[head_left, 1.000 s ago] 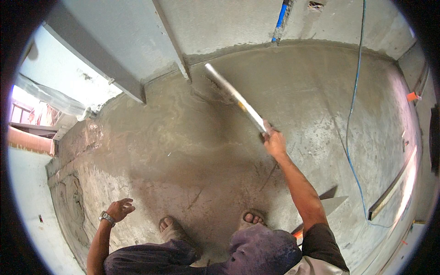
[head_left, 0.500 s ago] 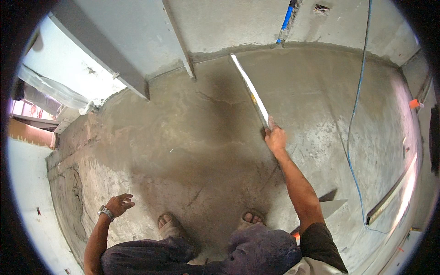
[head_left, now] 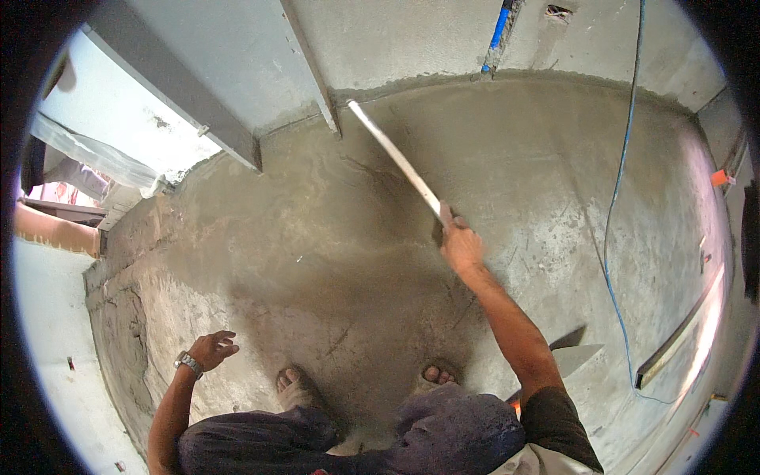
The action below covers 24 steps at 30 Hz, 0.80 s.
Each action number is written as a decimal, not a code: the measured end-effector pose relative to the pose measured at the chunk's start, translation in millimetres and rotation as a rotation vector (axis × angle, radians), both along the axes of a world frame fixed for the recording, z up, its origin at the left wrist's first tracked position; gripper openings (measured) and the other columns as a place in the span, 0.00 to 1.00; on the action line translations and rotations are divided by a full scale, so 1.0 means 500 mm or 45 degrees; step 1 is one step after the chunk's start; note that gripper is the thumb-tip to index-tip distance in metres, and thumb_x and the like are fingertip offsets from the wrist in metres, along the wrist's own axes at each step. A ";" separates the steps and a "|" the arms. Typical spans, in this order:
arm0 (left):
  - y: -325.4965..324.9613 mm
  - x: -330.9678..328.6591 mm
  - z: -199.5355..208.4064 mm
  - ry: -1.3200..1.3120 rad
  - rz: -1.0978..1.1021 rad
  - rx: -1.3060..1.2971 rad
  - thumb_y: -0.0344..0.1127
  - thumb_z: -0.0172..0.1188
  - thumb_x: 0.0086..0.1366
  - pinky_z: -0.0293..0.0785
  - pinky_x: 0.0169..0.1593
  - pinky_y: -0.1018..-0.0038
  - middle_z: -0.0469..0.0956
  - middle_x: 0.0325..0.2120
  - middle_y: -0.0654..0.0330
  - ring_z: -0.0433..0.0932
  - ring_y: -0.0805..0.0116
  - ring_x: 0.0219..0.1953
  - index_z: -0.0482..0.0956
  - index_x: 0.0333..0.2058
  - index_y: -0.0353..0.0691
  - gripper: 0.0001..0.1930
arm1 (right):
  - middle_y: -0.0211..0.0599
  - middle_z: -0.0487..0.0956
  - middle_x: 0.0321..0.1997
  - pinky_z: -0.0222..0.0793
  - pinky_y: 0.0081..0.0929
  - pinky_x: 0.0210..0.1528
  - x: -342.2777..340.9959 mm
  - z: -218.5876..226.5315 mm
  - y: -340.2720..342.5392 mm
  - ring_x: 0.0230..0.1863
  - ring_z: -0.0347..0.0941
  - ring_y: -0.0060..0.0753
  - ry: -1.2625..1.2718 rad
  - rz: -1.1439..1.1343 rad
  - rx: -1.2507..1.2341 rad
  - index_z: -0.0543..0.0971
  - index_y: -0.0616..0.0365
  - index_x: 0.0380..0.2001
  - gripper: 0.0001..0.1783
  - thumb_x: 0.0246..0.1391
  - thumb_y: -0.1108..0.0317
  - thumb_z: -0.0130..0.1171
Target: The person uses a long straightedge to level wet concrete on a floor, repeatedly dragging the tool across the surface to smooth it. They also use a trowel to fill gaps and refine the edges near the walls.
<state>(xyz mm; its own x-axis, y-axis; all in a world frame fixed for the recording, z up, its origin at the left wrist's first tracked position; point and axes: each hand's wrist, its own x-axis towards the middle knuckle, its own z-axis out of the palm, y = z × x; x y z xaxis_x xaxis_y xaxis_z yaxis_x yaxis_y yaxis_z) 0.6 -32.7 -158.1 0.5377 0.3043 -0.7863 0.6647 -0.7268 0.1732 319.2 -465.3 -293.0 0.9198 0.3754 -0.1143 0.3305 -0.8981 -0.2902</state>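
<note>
My right hand (head_left: 463,244) is closed round the near end of a long, slim silver straightedge (head_left: 393,152). The bar slants away to the far left, its tip close to the foot of the back wall, over the damp grey cement floor (head_left: 507,150). Above the floor at the lower left hovers my left hand (head_left: 213,349), empty, its fingers loosely apart, with a metal watch on the wrist. Beside my right thigh lies a flat, pointed grey blade (head_left: 576,359), partly hidden by my arm; an orange part shows beneath my sleeve.
A blue cable (head_left: 608,229) hangs down and trails along the right side. A long hollow metal bar (head_left: 673,340) lies near the right wall. Two grey upright frames (head_left: 309,67) meet the floor at the back left. Blue conduit (head_left: 499,32) runs in a wall groove.
The straightedge's far tip has swung left toward the nearer upright, and my right hand has shifted slightly left and nearer to me. My left hand has barely moved.
</note>
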 end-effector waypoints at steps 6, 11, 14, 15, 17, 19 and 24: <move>0.002 -0.005 -0.001 0.004 -0.039 0.014 0.49 0.58 0.58 0.75 0.46 0.65 0.77 0.43 0.52 0.79 0.57 0.43 0.71 0.52 0.40 0.27 | 0.53 0.73 0.46 0.75 0.43 0.36 -0.001 -0.022 0.034 0.36 0.77 0.51 0.026 0.078 -0.108 0.46 0.44 0.65 0.45 0.46 0.71 0.54; 0.008 -0.005 -0.011 0.003 -0.024 0.007 0.50 0.58 0.58 0.74 0.46 0.65 0.77 0.43 0.52 0.78 0.56 0.43 0.71 0.51 0.40 0.27 | 0.52 0.72 0.47 0.75 0.42 0.37 0.008 -0.038 0.015 0.36 0.77 0.50 -0.096 0.022 -0.151 0.45 0.47 0.66 0.45 0.46 0.72 0.54; 0.005 -0.003 -0.009 0.004 -0.023 0.007 0.50 0.58 0.58 0.75 0.46 0.65 0.77 0.43 0.52 0.79 0.56 0.43 0.71 0.51 0.40 0.27 | 0.52 0.72 0.48 0.75 0.41 0.37 0.024 -0.042 0.002 0.36 0.77 0.49 -0.132 -0.020 -0.173 0.45 0.48 0.66 0.44 0.47 0.72 0.52; 0.009 -0.007 -0.011 0.002 -0.014 0.004 0.50 0.58 0.58 0.75 0.46 0.65 0.77 0.43 0.52 0.79 0.56 0.43 0.71 0.51 0.40 0.27 | 0.52 0.72 0.48 0.75 0.41 0.37 0.032 -0.045 -0.004 0.36 0.77 0.49 -0.140 -0.039 -0.176 0.45 0.48 0.66 0.44 0.47 0.72 0.52; 0.007 -0.002 -0.011 0.006 -0.019 0.003 0.50 0.58 0.58 0.75 0.46 0.65 0.77 0.43 0.51 0.79 0.57 0.43 0.71 0.51 0.40 0.27 | 0.52 0.73 0.48 0.75 0.40 0.37 0.051 -0.049 -0.030 0.36 0.77 0.48 -0.115 -0.093 -0.198 0.45 0.48 0.66 0.44 0.46 0.72 0.53; 0.003 0.003 -0.005 0.025 -0.040 0.012 0.50 0.58 0.58 0.75 0.45 0.65 0.77 0.43 0.51 0.79 0.57 0.43 0.71 0.51 0.40 0.27 | 0.51 0.73 0.47 0.75 0.40 0.37 0.067 -0.047 -0.055 0.36 0.77 0.48 -0.101 -0.144 -0.227 0.46 0.48 0.65 0.45 0.46 0.72 0.55; 0.009 0.000 -0.011 -0.002 -0.035 0.006 0.49 0.58 0.58 0.75 0.45 0.66 0.78 0.42 0.53 0.79 0.59 0.42 0.72 0.50 0.40 0.25 | 0.51 0.75 0.41 0.75 0.40 0.36 0.096 -0.045 -0.123 0.35 0.77 0.48 -0.155 -0.293 -0.177 0.45 0.48 0.65 0.47 0.44 0.70 0.58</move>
